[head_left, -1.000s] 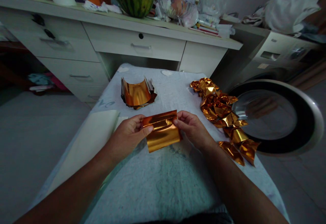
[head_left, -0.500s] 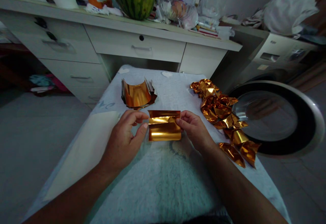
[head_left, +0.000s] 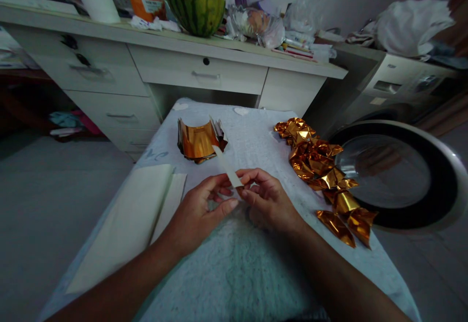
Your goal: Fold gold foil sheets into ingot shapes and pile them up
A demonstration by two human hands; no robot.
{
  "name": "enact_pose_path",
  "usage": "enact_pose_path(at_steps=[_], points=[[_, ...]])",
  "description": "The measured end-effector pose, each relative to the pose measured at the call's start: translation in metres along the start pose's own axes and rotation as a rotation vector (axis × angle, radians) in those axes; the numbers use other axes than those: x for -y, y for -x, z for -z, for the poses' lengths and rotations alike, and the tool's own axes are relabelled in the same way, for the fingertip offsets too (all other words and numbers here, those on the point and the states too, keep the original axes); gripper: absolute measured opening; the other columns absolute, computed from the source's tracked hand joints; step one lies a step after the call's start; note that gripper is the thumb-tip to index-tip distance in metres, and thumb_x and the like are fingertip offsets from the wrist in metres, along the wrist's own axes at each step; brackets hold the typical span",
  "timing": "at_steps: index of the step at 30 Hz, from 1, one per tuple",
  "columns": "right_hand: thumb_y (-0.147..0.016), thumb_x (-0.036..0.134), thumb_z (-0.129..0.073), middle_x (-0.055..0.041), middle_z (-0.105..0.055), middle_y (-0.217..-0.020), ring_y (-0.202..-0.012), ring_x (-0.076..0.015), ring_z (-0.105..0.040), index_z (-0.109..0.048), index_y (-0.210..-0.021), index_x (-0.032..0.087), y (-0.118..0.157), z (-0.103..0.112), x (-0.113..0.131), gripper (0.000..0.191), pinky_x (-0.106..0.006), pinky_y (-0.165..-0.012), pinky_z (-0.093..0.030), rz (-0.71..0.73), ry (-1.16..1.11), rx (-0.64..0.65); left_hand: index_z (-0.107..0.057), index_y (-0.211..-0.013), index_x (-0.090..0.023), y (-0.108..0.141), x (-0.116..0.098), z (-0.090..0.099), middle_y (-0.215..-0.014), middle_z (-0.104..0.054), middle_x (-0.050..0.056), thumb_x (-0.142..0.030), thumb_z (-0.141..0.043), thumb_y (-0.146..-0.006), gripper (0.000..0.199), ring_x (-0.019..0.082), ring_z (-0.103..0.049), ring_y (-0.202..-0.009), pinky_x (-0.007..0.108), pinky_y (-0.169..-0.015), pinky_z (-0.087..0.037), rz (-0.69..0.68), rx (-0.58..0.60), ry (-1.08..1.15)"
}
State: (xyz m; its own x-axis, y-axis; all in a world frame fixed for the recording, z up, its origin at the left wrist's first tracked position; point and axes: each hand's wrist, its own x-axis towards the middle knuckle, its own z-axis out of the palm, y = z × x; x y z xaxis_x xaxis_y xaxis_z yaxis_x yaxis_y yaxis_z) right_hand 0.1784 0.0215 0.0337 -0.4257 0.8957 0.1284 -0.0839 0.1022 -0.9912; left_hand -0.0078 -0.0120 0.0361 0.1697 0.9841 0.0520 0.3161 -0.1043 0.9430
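Observation:
A narrow pale strip, apparently the gold foil sheet turned or folded so its light side shows, slants up and away over the table. Its near end is pinched between the thumb and fingers of my right hand, where a bit of orange-gold shows. Close against it from the left is my left hand, fingers curved near or behind the strip, thumb held apart. Whether the left fingertips touch the strip is partly hidden. Beyond both hands sits a curved stack of gold foil sheets.
Folded gold foil pieces lie in a long heap on the table's right side. White paper sheets lie at left on the cloth-covered table. An open round washing machine door adjoins the right edge. A cluttered counter holds a cut watermelon.
The gold sheet, held flat toward me before, now appears as a thin pale strip tilted away. My left hand has moved right, close to my right hand. The view has shifted slightly.

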Motion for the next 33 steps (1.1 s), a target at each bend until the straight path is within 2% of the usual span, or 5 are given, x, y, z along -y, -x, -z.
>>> enact_pose_path(at_steps=[6, 14, 20, 23, 33], points=[[-0.084, 0.022, -0.064, -0.0031, -0.061, -0.130, -0.093, -0.0173, -0.056, -0.061, -0.109, 0.027, 0.003, -0.001, 0.008, 0.026, -0.030, -0.072, -0.045, 0.152, 0.367, 0.076, -0.063, -0.119, -0.020, -0.001, -0.001, 0.001, -0.116, -0.071, 0.008, -0.039, -0.070, -0.081, 0.043, 0.025, -0.067, -0.102, 0.035, -0.086, -0.053, 0.046, -0.034, 0.222], [-0.083, 0.021, -0.063, -0.0036, -0.060, -0.134, -0.106, -0.0210, -0.058, -0.059, -0.112, 0.028, 0.003, -0.002, 0.007, 0.030, -0.033, -0.074, -0.047, 0.266, 0.459, 0.152, -0.069, -0.096, -0.018, -0.005, 0.001, 0.003, -0.081, -0.072, 0.003, -0.032, -0.061, -0.084, 0.020, 0.021, -0.068, -0.078, 0.032, -0.070, -0.052, 0.157, -0.209, 0.189], [-0.088, 0.026, -0.055, -0.0012, -0.060, -0.077, -0.070, -0.0158, -0.052, -0.060, -0.084, 0.022, 0.002, 0.008, 0.006, 0.007, -0.031, -0.065, -0.042, 0.250, 0.550, -0.297, -0.069, -0.099, -0.018, -0.008, 0.000, 0.005, -0.081, -0.072, 0.002, -0.033, -0.065, -0.082, 0.023, 0.018, -0.066, -0.071, 0.030, -0.069, -0.052, 0.218, -0.209, 0.324], [-0.085, 0.028, -0.060, -0.0010, -0.057, -0.082, -0.075, -0.0162, -0.051, -0.058, -0.089, 0.022, -0.002, 0.018, 0.005, 0.007, -0.031, -0.069, -0.041, 0.207, 0.547, -0.529, -0.070, -0.103, -0.018, -0.008, 0.000, 0.004, -0.092, -0.074, 0.003, -0.034, -0.068, -0.080, 0.027, 0.019, -0.068, -0.078, 0.031, -0.074, -0.053, 0.207, -0.166, 0.404], [-0.076, 0.037, -0.070, 0.0050, -0.051, -0.065, -0.055, -0.0093, -0.043, -0.056, -0.080, 0.020, -0.011, 0.020, -0.005, 0.023, -0.023, -0.051, -0.031, -0.076, 0.083, -0.253, -0.067, -0.098, -0.017, -0.007, 0.000, 0.003, -0.085, -0.071, 0.003, -0.037, -0.060, -0.087, 0.024, 0.016, -0.063, -0.072, 0.028, -0.067, -0.051, 0.219, -0.131, 0.363]])
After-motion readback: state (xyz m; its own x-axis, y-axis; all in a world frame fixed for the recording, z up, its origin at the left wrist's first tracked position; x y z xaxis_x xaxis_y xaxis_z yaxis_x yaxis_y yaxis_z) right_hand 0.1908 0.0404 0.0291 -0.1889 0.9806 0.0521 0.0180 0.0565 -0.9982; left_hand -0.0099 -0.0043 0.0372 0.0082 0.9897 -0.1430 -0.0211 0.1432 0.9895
